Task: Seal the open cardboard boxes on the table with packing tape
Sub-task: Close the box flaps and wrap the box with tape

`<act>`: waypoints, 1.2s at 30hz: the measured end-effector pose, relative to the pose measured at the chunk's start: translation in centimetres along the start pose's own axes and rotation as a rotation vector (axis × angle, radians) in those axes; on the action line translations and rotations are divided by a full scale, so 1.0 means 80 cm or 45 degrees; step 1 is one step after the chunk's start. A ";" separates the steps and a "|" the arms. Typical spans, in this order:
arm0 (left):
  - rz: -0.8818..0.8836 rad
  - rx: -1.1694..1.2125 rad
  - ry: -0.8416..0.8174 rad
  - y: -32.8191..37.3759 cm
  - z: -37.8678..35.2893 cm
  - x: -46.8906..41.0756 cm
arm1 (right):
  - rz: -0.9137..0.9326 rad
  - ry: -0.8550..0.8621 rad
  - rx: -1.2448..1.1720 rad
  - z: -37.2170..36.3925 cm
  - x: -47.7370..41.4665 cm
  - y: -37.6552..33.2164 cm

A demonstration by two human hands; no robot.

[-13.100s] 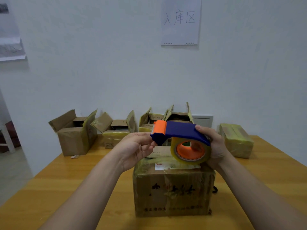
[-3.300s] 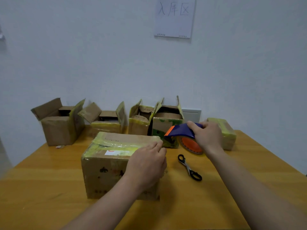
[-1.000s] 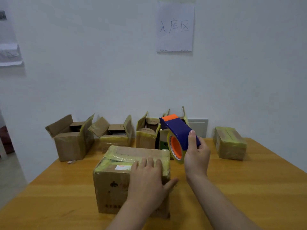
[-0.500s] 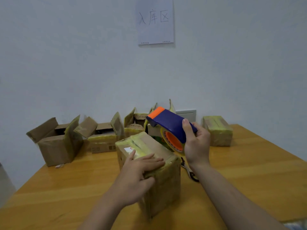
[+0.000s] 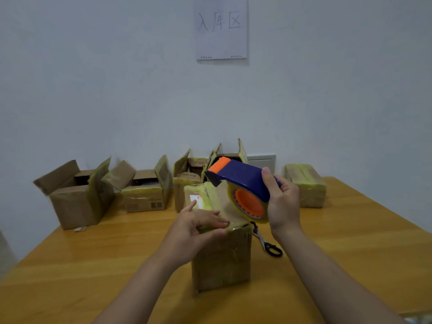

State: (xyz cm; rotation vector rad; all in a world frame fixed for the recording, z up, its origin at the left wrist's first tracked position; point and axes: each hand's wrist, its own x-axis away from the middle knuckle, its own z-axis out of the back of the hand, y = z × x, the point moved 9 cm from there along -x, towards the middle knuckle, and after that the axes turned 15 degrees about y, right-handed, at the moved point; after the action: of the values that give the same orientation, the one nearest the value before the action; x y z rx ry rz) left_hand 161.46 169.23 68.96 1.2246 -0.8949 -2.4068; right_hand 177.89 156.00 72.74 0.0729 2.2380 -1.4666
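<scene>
hands first: the left hand (image 5: pixel 198 228) is half closed on the near top edge of the box (image 5: pixel 222 258) that stands upright in the middle of the table (image 5: pixel 93 253). its fingers lie on the yellowed, taped top and its thumb runs along the front lip, so the edge is pinched between them. the right hand (image 5: pixel 284 206) is wrapped tight round the tape dispenser (image 5: pixel 243 178), thumb laid over the blue cover and the other fingers curled behind it. the dispenser is tilted, its orange nose pointing up and away from the person, over the far end of the box top. the tape roll (image 5: pixel 247 204) on its orange hub hangs over the right side of the box top, just beside the left fingertips; from here i cannot tell whether it touches the cardboard. black-handled scissors (image 5: pixel 268 244) lie on the table just right of the box, below the right wrist. along the back edge, by the wall (image 5: pixel 93 90), sits a row of open boxes (image 5: pixel 74 197) with flaps up, well apart from both hands. off to the right is a sealed box (image 5: pixel 306 185). a paper sheet (image 5: pixel 222 26) with handwriting is stuck on the wall above.
</scene>
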 end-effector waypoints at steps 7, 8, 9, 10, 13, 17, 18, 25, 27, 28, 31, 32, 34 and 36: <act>-0.043 -0.180 -0.005 -0.002 0.013 -0.002 | -0.004 -0.125 0.043 0.014 -0.007 -0.016; -0.004 -0.176 0.007 -0.001 0.020 -0.005 | 0.006 -0.147 0.040 0.017 -0.008 -0.020; 0.067 -0.124 0.058 0.001 0.031 -0.008 | 0.015 -0.174 0.032 0.018 -0.008 -0.025; 0.165 -0.024 0.143 0.006 0.045 -0.011 | 0.021 -0.204 0.024 0.019 -0.007 -0.030; 0.594 0.388 0.298 0.005 0.064 -0.019 | 0.041 -0.286 0.008 0.017 -0.006 -0.042; 0.849 0.789 0.103 0.021 0.045 -0.018 | 0.076 -0.392 0.008 0.006 0.003 -0.055; 0.861 0.894 0.094 0.026 0.045 -0.017 | 0.074 -0.413 -0.005 0.003 0.005 -0.057; 1.088 1.366 0.033 0.036 0.029 0.002 | 0.025 -0.536 -0.083 -0.006 0.013 -0.066; 1.135 1.470 -0.020 0.037 0.023 0.008 | -0.007 -0.574 -0.098 -0.009 0.016 -0.065; 1.149 1.518 -0.040 0.039 0.021 0.012 | -0.029 -0.591 -0.112 -0.011 0.018 -0.064; 1.156 1.620 -0.066 0.040 0.013 0.019 | -0.092 -0.620 -0.164 -0.015 0.019 -0.059; 1.155 1.662 -0.069 0.043 0.012 0.021 | -0.108 -0.626 -0.168 -0.017 0.021 -0.058; 1.155 1.752 -0.065 0.044 0.012 0.022 | -0.140 -0.628 -0.176 -0.018 0.022 -0.054; 1.166 1.808 -0.082 0.046 0.014 0.023 | -0.177 -0.626 -0.204 -0.018 0.023 -0.052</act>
State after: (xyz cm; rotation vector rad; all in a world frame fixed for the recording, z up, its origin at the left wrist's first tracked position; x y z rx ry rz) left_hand 159.38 165.95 70.72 0.6439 -2.5954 -0.8910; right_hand 174.59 155.12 76.01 -0.4536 1.9681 -1.2021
